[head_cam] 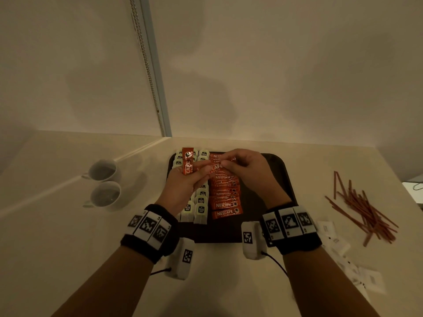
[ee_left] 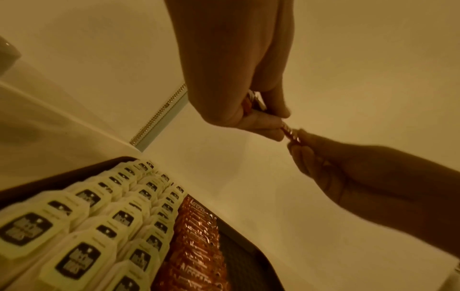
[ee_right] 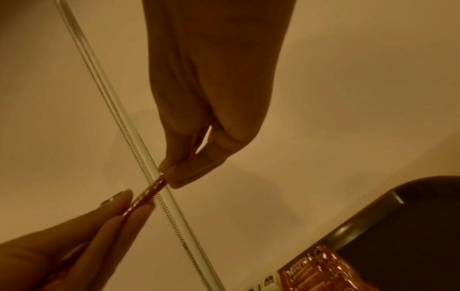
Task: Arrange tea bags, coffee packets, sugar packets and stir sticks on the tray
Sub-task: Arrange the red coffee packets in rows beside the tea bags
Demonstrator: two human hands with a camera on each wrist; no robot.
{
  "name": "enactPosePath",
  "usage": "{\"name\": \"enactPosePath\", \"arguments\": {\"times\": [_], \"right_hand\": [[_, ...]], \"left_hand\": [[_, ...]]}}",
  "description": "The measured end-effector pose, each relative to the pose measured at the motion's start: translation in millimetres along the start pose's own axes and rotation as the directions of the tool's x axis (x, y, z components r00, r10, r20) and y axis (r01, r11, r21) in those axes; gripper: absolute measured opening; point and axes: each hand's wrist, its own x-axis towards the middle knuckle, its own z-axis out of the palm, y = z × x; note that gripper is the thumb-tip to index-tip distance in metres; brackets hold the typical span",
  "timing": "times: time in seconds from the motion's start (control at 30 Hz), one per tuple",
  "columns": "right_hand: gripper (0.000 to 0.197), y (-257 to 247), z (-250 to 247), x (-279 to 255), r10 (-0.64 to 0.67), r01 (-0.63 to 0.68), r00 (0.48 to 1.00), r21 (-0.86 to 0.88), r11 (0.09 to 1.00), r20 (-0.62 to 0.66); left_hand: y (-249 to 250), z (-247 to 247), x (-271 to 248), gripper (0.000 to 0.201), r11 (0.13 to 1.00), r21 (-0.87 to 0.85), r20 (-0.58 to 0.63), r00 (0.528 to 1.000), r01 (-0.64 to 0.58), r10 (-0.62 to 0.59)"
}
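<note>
A dark tray [head_cam: 281, 170] holds columns of pale tea bags [head_cam: 201, 209] on its left and a column of red coffee packets [head_cam: 225, 205] beside them. Above the tray my left hand [head_cam: 201, 168] grips one coffee packet [head_cam: 187, 162] upright and pinches the end of a second coffee packet [head_cam: 217, 167]. My right hand [head_cam: 229, 160] pinches that second packet's other end. In the left wrist view the shared packet [ee_left: 290, 132] spans both hands' fingertips [ee_left: 268, 122]; in the right wrist view the shared packet [ee_right: 149, 191] looks the same. Red stir sticks [head_cam: 366, 211] and white sugar packets [head_cam: 338, 245] lie on the table at right.
Two white cups [head_cam: 104, 184] stand on the table left of the tray. The tray's right half [ee_right: 398, 226] is bare. A wall rises behind the table, with a blind's chain [head_cam: 148, 76] hanging in the corner.
</note>
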Motion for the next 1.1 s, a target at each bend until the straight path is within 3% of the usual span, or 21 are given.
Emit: {"name": "enactPosePath", "arguments": {"times": [0.2,0.3,0.4,0.53,0.63,0.77,1.1], "right_hand": [[0.008,9.6,-1.1,-2.6,0.053,-0.053,0.998,0.003,0.999,0.045],[0.01,11.5,-5.2,-0.4,0.041,-0.023,0.991,-0.14,0.99,0.129],[0.012,21.7,-13.1,0.8,0.133,-0.062,0.966,-0.302,0.951,0.222],[0.016,57.8,-24.5,-11.7,0.284,-0.133,0.923,-0.476,0.869,0.261],[0.01,90.5,-25.3,-28.4,0.377,-0.185,0.894,-0.566,0.804,0.243],[0.011,119.2,-18.8,-40.2,0.407,-0.214,0.893,-0.615,0.759,0.191],[0.012,136.1,4.2,-35.5,0.356,-0.247,0.933,-0.618,0.746,0.056]], "left_hand": [[2.3,-1.3,1.4,0.011,0.998,0.058,-0.071,0.997,-0.019,0.023],[1.3,-3.0,-1.2,0.012,0.994,0.1,-0.006,0.999,0.034,-0.033],[1.4,-9.9,-4.0,0.011,0.99,0.128,0.017,0.998,0.063,-0.066],[3.4,-30.2,-9.1,0.02,0.984,0.164,-0.142,0.989,0.072,-0.049],[3.0,-47.3,-13.6,0.018,0.969,0.227,-0.199,0.979,0.094,-0.048],[3.4,-56.0,-17.5,0.017,0.969,0.223,-0.234,0.971,0.11,-0.056],[2.3,-53.6,-16.5,0.014,0.966,0.233,-0.232,0.971,0.113,-0.058]]}}
